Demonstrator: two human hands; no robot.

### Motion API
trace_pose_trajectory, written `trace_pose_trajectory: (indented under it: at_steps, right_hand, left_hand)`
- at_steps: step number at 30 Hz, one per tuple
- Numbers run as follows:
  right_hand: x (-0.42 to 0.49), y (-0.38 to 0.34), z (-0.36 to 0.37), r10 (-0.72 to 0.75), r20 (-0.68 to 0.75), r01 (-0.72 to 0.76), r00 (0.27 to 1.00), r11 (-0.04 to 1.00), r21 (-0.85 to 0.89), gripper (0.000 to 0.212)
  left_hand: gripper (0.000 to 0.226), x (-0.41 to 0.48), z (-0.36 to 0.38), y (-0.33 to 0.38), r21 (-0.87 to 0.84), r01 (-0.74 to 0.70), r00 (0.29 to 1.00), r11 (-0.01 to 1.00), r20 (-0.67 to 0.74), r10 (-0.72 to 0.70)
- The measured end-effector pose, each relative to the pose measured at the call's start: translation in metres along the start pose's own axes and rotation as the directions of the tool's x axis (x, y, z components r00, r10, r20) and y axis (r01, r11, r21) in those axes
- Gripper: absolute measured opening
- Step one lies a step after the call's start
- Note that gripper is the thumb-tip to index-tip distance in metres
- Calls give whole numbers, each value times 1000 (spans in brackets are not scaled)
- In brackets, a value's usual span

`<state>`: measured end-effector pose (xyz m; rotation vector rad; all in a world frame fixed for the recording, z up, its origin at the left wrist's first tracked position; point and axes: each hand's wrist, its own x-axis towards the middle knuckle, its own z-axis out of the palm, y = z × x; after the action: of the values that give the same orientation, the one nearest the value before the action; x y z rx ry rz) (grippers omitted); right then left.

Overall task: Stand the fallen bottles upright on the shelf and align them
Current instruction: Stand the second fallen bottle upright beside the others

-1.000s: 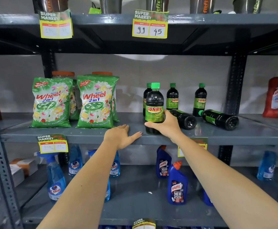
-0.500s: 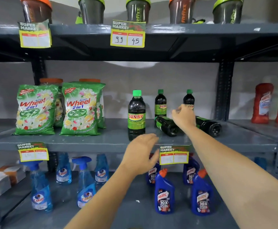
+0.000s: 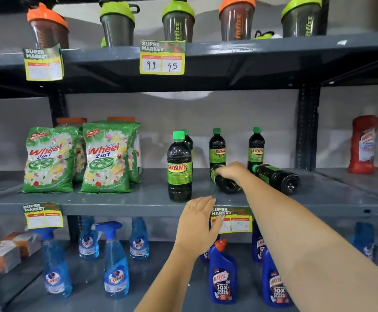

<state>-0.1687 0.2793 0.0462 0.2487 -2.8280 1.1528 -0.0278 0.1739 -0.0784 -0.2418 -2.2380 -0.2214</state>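
Note:
On the grey middle shelf [image 3: 116, 200], a dark Sunny bottle with a green cap [image 3: 179, 167] stands upright near the front edge. Three more stand behind it: one hidden mostly behind it [image 3: 189, 143], one in the middle [image 3: 217, 149], one at the right [image 3: 256, 148]. Two bottles lie on their sides. My right hand [image 3: 232, 171] is closed over the neck end of the nearer fallen bottle [image 3: 227, 186]. The other fallen bottle [image 3: 278, 177] lies to its right, untouched. My left hand [image 3: 198, 221] hovers open before the shelf's front edge, holding nothing.
Green Wheel detergent bags [image 3: 107, 158] stand at the shelf's left. Red bottles [image 3: 363, 144] stand on the neighbouring shelf to the right. Shaker cups [image 3: 178, 21] line the top shelf. Blue spray bottles [image 3: 116, 262] and Harpic bottles [image 3: 223, 273] fill the lower shelf. Price tags [image 3: 232, 219] hang on the edges.
My right hand let go of the upright front bottle and moved right onto the nearer fallen bottle. My left hand left the shelf surface and moved right, below the edge.

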Motion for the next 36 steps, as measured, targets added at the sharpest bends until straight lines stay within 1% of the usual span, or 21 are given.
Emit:
trace_pose_trajectory:
  at_steps: [1,3,5,6,7,10,14,18,21,23,24,25,27,28,29,30,33,34,35,36]
  right_hand:
    - [2,2,1,26,-7,-25,1000,992,121,49]
    - [4,6,4,59,-42,-42,997,943,331,49]
    - [6,11,9,70,-107,-12,992,882,471,57]
    - [8,13,12,66,-138,13,988,862,506,61]
    - [9,15,13,52,-173,45,984,856,516,61]
    - [9,17,15,14,-264,116,964,874,472,60]
    - [10,23,21,-72,-296,199,953,882,428,71]
    - [12,28,18,-110,-212,182,971,916,359,82]
    - [15,28,10,-132,-109,160,985,937,310,94]
    - [15,26,4,-160,-32,162,987,933,320,100]
    - [16,25,2,-171,-13,164,985,922,351,99]
    - [15,23,0,-178,-11,168,984,903,395,95]
    - [16,21,-4,-195,-24,184,980,870,458,75]
    - [15,21,-5,-202,-30,193,979,869,455,67]
    - [14,20,-5,-205,-39,201,978,878,434,65]
    - [14,20,-4,-203,-63,211,977,896,390,70]
    - [11,19,1,-221,-167,259,961,932,254,98]
    - [13,19,2,-223,-167,261,960,929,262,107]
    - [12,18,1,-214,-141,248,967,920,305,112]
    - [12,17,0,-201,-110,228,973,905,359,109]
  left_hand:
    - [59,0,1,2,-10,16,1000,1000,-8,-16]
    - [60,-1,2,3,-5,18,1000,1000,-20,-19]
    - [60,-2,3,1,1,2,1000,1000,-25,-2]
    - [60,-2,3,0,-2,-6,1000,1000,-28,6]
    - [61,-2,3,0,-4,-16,999,1000,-33,16]
    - [62,-4,6,1,-5,-38,998,999,-50,38]
    - [62,-5,11,-2,-16,-44,997,999,-70,43]
    - [62,-5,13,-2,-4,-50,996,999,-80,49]
    - [63,-5,12,-3,5,-48,996,999,-78,48]
    - [63,-5,11,-3,4,-48,996,999,-76,49]
    - [63,-5,11,-3,3,-49,996,999,-76,49]
    - [63,-5,10,-3,-1,-49,996,999,-76,49]
    - [63,-5,10,-3,-5,-50,996,999,-76,49]
    - [63,-5,11,-2,-3,-49,996,999,-75,48]
    - [63,-5,11,-2,-1,-46,996,999,-73,46]
    - [63,-6,11,-2,2,-43,997,999,-71,43]
    - [63,-5,10,-2,9,-46,997,999,-69,46]
    - [63,-5,10,-2,8,-48,997,999,-68,49]
    - [63,-5,10,-2,6,-52,996,999,-67,52]
    - [63,-6,10,-3,3,-54,996,999,-67,54]
